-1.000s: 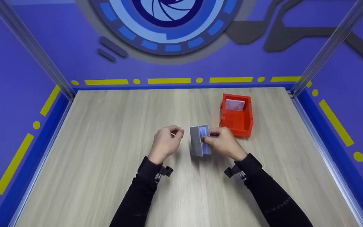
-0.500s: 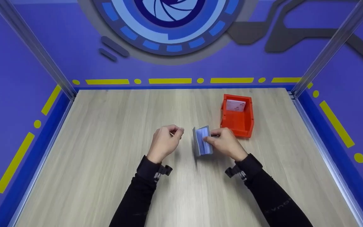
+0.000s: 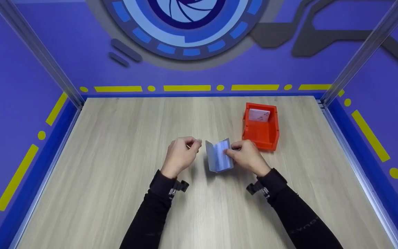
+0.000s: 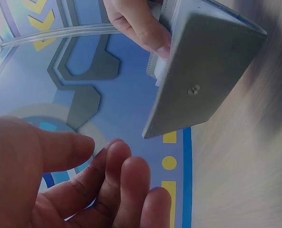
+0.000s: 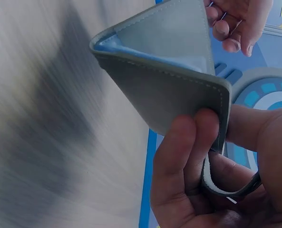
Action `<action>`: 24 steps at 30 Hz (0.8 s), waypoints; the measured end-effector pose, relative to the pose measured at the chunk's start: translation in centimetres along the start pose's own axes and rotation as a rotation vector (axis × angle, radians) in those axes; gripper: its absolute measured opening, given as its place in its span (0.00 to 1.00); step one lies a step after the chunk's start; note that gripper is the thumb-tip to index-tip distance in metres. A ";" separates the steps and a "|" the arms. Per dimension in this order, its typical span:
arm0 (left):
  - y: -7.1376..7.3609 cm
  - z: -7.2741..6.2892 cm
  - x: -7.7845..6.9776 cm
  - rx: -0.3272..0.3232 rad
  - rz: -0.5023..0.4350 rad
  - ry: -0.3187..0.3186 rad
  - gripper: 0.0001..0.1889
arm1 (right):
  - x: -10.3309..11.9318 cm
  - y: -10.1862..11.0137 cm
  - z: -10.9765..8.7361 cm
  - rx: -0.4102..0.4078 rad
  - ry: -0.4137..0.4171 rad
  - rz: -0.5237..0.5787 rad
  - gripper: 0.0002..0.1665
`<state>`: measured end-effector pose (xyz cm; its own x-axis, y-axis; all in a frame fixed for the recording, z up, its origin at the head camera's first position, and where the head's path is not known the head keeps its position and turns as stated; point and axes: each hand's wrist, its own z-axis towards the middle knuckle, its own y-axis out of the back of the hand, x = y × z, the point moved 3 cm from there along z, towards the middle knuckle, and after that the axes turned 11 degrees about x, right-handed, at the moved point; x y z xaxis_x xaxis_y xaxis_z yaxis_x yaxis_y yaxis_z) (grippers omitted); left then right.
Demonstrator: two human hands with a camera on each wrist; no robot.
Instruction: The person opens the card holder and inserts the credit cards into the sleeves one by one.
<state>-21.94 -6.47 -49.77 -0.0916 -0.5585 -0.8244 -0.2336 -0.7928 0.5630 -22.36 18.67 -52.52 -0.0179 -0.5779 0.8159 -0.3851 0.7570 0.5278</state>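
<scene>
My right hand [image 3: 249, 157] pinches a grey card holder [image 3: 211, 157] by its right cover, thumb on the clear plastic sleeves [image 3: 223, 155] inside. The holder stands partly unfolded above the table, its left cover swung away. A metal snap stud [image 4: 193, 90] sits on that cover's outside in the left wrist view. From the pinched edge a short strap [image 5: 219, 190] curls beneath the right fingers in the right wrist view. My left hand [image 3: 181, 157] hovers just left of the holder, fingers loosely bent, thumb apart from them, holding nothing.
A red plastic bin [image 3: 261, 136] stands behind the right hand, with a pinkish-white card [image 3: 259, 115] leaning against its back wall. Blue printed panels [image 3: 185, 74] border the wooden tabletop [image 3: 123, 138] at the back and sides.
The card holder's left cover has swung left, away from the right one, so more of the clear sleeves shows. Both hands have stayed nearly in place.
</scene>
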 end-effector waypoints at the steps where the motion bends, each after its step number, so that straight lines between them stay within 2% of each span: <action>1: 0.0 0.0 0.0 0.001 0.001 0.002 0.14 | 0.0 0.0 0.0 -0.003 -0.004 0.002 0.21; 5: 0.0 0.1 0.2 0.005 -0.005 0.012 0.14 | -0.2 -0.1 0.1 -0.008 -0.017 0.015 0.20; 13: 0.0 0.2 0.4 0.016 0.017 0.030 0.15 | -0.5 -0.3 0.2 -0.021 0.009 0.018 0.20; 19: -1.1 0.1 0.8 0.024 0.045 0.010 0.11 | -0.8 -0.5 0.3 -0.010 -0.011 0.008 0.19; 24: -1.8 0.0 1.5 0.043 0.085 0.035 0.08 | -0.7 -0.6 0.5 0.007 -0.016 0.012 0.18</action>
<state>-21.64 -5.93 -52.01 -0.0792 -0.6320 -0.7709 -0.2675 -0.7315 0.6272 -22.55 18.50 -53.56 -0.0371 -0.5736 0.8183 -0.3914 0.7618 0.5163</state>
